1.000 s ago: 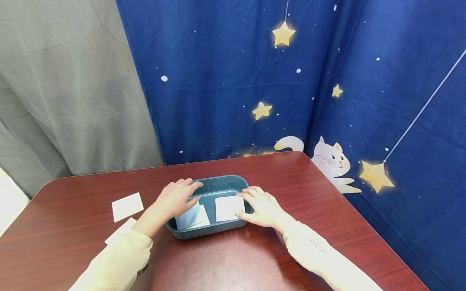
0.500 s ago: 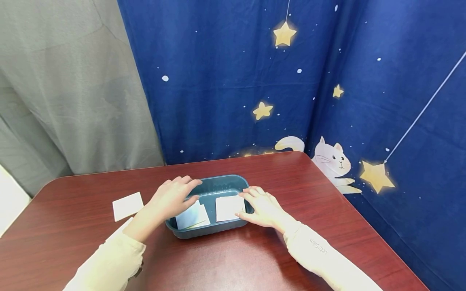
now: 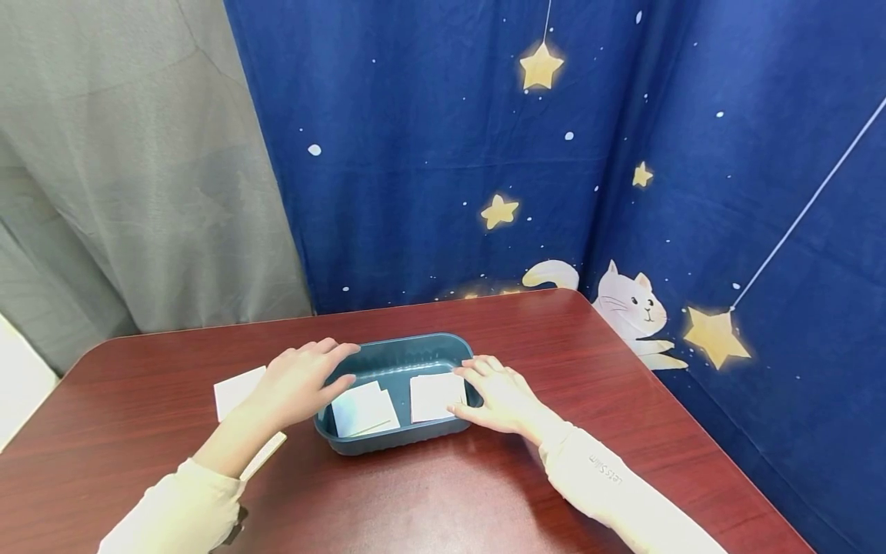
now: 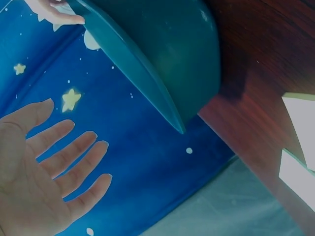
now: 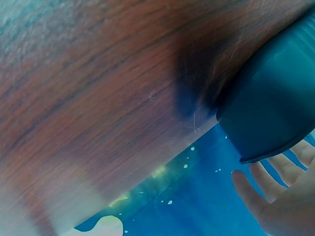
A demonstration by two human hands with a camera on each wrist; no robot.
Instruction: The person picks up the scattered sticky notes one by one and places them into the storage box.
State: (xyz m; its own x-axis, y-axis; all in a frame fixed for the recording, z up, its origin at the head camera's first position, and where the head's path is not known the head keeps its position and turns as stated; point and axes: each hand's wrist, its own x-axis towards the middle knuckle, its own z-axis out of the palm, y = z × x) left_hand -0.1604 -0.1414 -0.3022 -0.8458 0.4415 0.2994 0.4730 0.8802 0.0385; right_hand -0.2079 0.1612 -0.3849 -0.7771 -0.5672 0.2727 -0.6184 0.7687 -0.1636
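Observation:
A dark teal plastic tub (image 3: pixel 408 442) stands on the table. Inside it lie white square papers, one pile on the left (image 3: pixel 356 409) and a neater pile on the right (image 3: pixel 436 397). My left hand (image 3: pixel 298 383) hovers just off the tub's left end, fingers spread and holding nothing; the left wrist view shows a gap between hand (image 4: pixel 54 172) and tub (image 4: pixel 182 59). At the right end, my right hand (image 3: pixel 497 394) rests with its loosely bent fingers over the rim. How firmly these fingers touch the rim cannot be told.
Two white paper pads lie left of the tub, a farther one (image 3: pixel 237 390) and a nearer one (image 3: pixel 266 454) partly hidden by my left wrist. The reddish-brown table (image 3: pixel 429 508) ends at a grey curtain (image 3: pixel 152 192) and a blue star-patterned curtain (image 3: pixel 415 154).
My left hand has moved left, from above the tub's left part to beside its left end, uncovering more of the left papers. The right hand and tub have stayed in place.

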